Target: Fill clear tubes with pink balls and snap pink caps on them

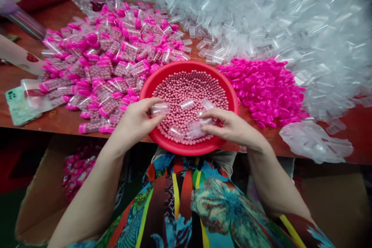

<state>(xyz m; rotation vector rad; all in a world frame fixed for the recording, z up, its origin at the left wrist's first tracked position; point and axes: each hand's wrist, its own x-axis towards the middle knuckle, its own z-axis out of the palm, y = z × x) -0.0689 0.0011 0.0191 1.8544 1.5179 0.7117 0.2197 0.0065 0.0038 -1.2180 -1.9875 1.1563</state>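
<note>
A red basin (145,85) filled with small pink beads (188,83) sits at the table's front edge. Over its left side, my left hand (138,118) pinches a clear plastic tube (161,109) between thumb and fingers. At the right, my right hand (222,124) closes on another clear tube (204,114), partly covered by the fingers. Several more clear tubes lie on the beads, one of them (186,104) between my hands. How full the held tubes are, I cannot make out.
Bead-filled tubes with pink caps (101,68) are heaped left of the basin. Loose pink caps (269,89) form a pile on the right, before a large mound of clear tubes (290,27). A phone (20,104) and a plastic bag (315,141) lie near the front edge.
</note>
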